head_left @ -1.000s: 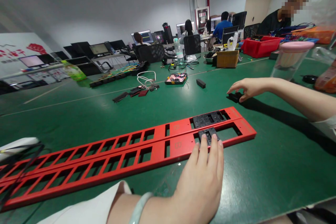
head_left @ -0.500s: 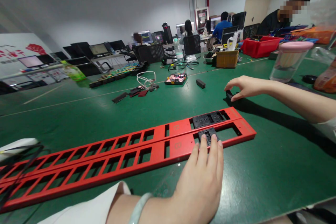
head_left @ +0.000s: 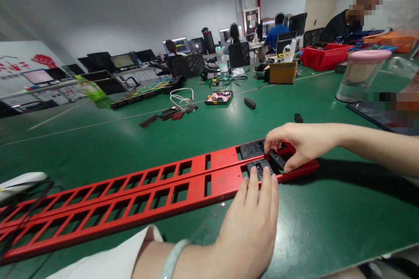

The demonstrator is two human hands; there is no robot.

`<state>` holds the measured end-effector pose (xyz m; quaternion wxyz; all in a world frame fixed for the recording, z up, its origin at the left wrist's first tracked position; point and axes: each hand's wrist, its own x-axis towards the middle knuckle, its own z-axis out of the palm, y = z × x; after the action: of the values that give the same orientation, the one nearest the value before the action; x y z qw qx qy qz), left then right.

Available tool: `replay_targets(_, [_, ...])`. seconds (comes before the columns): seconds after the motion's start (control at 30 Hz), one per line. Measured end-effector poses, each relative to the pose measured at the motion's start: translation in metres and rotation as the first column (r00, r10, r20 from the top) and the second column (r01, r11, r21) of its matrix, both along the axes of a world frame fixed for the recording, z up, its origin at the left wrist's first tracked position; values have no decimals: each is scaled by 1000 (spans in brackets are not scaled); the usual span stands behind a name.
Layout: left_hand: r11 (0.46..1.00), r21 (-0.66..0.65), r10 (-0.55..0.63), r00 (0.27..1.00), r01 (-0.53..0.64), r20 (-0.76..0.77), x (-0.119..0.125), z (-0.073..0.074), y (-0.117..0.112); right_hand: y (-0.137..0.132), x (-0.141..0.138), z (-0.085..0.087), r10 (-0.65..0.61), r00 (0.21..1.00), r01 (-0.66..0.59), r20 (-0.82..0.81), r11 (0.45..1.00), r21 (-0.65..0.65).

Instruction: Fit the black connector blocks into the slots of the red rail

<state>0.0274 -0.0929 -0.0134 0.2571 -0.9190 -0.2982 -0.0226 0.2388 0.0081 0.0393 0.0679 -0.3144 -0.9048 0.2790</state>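
Note:
A long red slotted frame [head_left: 137, 192] lies across the green table [head_left: 327, 218]. Black plastic parts [head_left: 251, 150] sit in its right-end slots. My left hand [head_left: 252, 222] rests flat, fingers stretched, with the fingertips on a black part [head_left: 258, 167] in the near row. My right hand [head_left: 296, 143] is over the frame's right end, fingers pinched on another black part [head_left: 277, 159], which is tilted at the near-row slot. One small black part [head_left: 298, 117] lies loose on the table beyond the frame.
A clear container with a pink lid [head_left: 362, 74] stands at the right. A cardboard box [head_left: 283, 72], red bin [head_left: 324, 56], water bottle [head_left: 223, 63], cables [head_left: 181, 96] and small parts [head_left: 219, 97] lie farther back. Other people sit at desks and at the far right.
My right hand picked a black part off the table beyond the frame and brought it down to the frame's right end. My left hand stayed put.

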Motion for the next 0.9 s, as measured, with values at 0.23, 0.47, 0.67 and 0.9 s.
replay_targets(0.23, [1000,-4,-4,1000,4,6,0,1,0,0,-2,-3,10,1000,-13,22,992,123])
replay_targets(0.47, [1000,-15,-4,1000,4,1,0,2,0,1,-4,-5,14,1000,-14,8,996,84])
replay_targets(0.67, [1000,-24,3,1000,-4,-6,1,2,0,2,-4,-7,-17,1000,18,-7,998,54])
replay_targets(0.9, [1000,-12,-5,1000,5,-1,1,0,1,1,-6,-9,-51,999,51,-7,997,65])
